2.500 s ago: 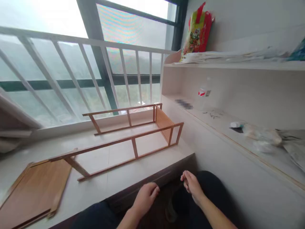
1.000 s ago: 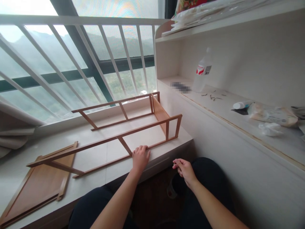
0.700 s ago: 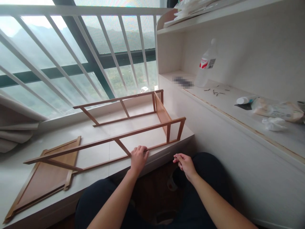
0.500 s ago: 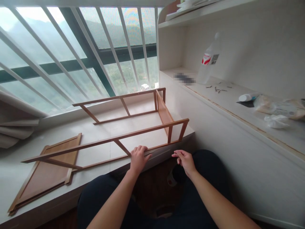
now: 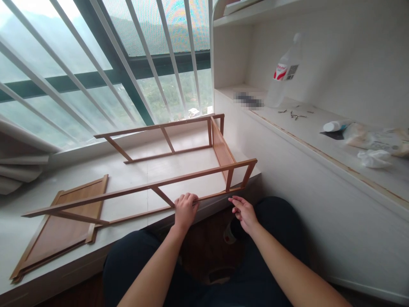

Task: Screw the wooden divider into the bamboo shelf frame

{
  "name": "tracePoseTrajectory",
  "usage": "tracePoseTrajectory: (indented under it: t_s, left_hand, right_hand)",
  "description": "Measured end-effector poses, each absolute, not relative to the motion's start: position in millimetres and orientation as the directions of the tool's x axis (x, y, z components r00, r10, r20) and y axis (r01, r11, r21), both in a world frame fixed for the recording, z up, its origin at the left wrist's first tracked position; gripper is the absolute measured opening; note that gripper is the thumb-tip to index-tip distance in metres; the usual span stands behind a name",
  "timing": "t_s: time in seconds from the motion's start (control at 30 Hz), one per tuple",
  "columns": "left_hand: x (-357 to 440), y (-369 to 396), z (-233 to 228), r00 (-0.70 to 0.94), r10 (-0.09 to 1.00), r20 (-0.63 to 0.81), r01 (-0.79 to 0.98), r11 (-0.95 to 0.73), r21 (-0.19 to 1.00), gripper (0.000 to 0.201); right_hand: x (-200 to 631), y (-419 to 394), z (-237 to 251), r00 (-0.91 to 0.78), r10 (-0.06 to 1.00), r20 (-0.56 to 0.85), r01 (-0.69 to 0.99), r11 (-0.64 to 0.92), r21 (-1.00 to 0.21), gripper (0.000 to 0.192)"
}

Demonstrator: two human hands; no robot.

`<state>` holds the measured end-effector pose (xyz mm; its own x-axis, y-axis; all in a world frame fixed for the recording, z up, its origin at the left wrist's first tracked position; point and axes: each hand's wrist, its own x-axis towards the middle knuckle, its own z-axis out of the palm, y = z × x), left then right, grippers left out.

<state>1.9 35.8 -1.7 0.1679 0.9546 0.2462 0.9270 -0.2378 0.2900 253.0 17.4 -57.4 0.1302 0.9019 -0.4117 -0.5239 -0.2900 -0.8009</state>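
Note:
A wooden frame (image 5: 140, 188) rests on the white window ledge, its two ladder-like sides joined at the right end by a crosspiece panel (image 5: 221, 145). My left hand (image 5: 185, 212) is wrapped round the near side's lower rail, close to the ledge edge. Just right of it, my right hand (image 5: 245, 214) has its thumb and fingers pinched together by the same rail, near its right end. Whatever lies between those fingertips is too small to make out. At the left, a loose wooden panel (image 5: 53, 241) lies flat, partly under the frame's near side.
On the white shelf (image 5: 322, 147) at right stand a clear bottle (image 5: 279, 85) and a small white bottle (image 5: 332, 126). Several screws (image 5: 295, 115), a plastic bag (image 5: 373, 136) and crumpled tissue (image 5: 373, 158) lie there too. A barred window (image 5: 147, 64) rises behind the ledge; a curtain (image 5: 22, 153) hangs left.
My right hand has moved slightly up and closer to the rail's right end. The left hand keeps its hold, and the view has shifted a little.

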Motion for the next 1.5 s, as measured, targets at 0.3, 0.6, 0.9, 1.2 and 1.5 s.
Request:
tracePoseTrajectory:
  t_s: [0.3, 0.6, 0.9, 1.2, 1.5]
  left_hand:
    - [1.0, 36.3, -3.3, 0.169, 0.952, 0.254, 0.925, -0.242, 0.293, 0.010]
    - [3.4, 35.7, -3.5, 0.177, 0.956, 0.236, 0.935, -0.238, 0.262, 0.011]
    - [4.5, 37.0, -4.2, 0.154, 0.957, 0.246, 0.931, -0.224, 0.288, 0.009]
    - [5.1, 37.6, -4.8, 0.148, 0.955, 0.257, 0.929, -0.224, 0.296, 0.012]
    - [4.4, 37.0, -5.3, 0.154, 0.950, 0.271, 0.926, -0.234, 0.297, 0.011]
  right_hand:
    - [240.0, 26.6, -62.9, 0.176, 0.888, -0.426, -0.558, -0.266, -0.786, 0.044]
    - [235.1, 31.6, -60.3, 0.202, 0.895, -0.397, -0.576, -0.219, -0.788, 0.042]
    - [236.4, 33.1, -62.2, 0.249, 0.879, -0.407, -0.614, -0.181, -0.768, 0.038]
    - [234.5, 36.2, -60.8, 0.276, 0.874, -0.401, -0.591, -0.174, -0.787, 0.039]
    - [228.0, 38.5, -60.7, 0.324, 0.866, -0.380, -0.570, -0.142, -0.809, 0.039]
